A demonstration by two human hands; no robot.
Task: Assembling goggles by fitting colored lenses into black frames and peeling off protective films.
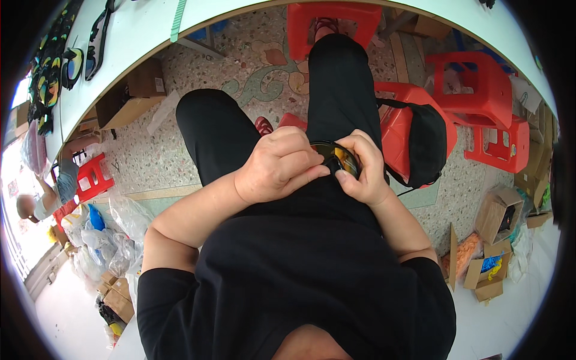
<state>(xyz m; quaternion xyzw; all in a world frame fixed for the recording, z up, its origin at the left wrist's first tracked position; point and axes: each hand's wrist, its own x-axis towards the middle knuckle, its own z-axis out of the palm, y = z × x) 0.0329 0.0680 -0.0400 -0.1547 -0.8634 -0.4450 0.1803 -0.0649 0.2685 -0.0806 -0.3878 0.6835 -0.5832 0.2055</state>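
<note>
Over my lap I hold a pair of goggles (pixel 339 158) with a dark frame and a shiny amber-tinted lens. My right hand (pixel 365 168) wraps its right side, thumb on the near edge and fingers curled over the far rim. At its left edge my left hand (pixel 282 165) is closed, thumb and fingers pinched on the frame. Both hands hide much of the goggles, and the exact part between my left fingertips is too small to make out.
A curved white table edge (pixel 141 45) runs ahead, with more goggles (pixel 72 66) and a black frame (pixel 96 48) at its left. Red stools (pixel 471 84) and a black bag (pixel 427 144) stand to the right. Open cartons (pixel 489 270), plastic bags (pixel 111 240) and another person (pixel 51 195) are around.
</note>
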